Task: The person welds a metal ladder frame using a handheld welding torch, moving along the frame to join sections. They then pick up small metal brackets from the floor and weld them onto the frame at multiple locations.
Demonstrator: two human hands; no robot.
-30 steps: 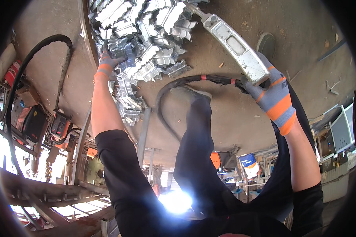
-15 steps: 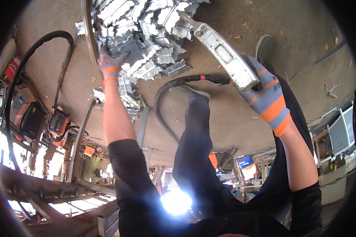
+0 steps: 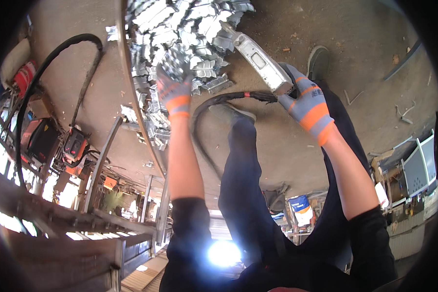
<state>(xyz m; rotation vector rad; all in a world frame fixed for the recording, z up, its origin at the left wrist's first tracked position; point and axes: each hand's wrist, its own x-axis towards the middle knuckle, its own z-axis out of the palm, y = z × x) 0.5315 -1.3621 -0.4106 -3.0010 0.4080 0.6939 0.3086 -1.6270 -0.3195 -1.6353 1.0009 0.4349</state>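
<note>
Grey-and-orange gloved left hand [image 3: 176, 90] reaches into a heap of small silvery metal parts [image 3: 180, 34] lying on the floor [image 3: 365, 53], fingers closed among the pieces, though I cannot tell whether they hold one. Right hand [image 3: 307, 104] grips the near end of a long silver tool [image 3: 256, 58], angled toward the heap, its black hose [image 3: 214, 104] looping back by the shoe [image 3: 231, 113].

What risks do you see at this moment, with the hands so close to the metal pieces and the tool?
1. The left hand rests on the heap of jagged metal pieces; an edge might cut through the glove.
2. The black hose loops beside the person's shoe; it might catch the foot.
3. The right hand holds the long metal tool at its end only; it might slip.
</note>
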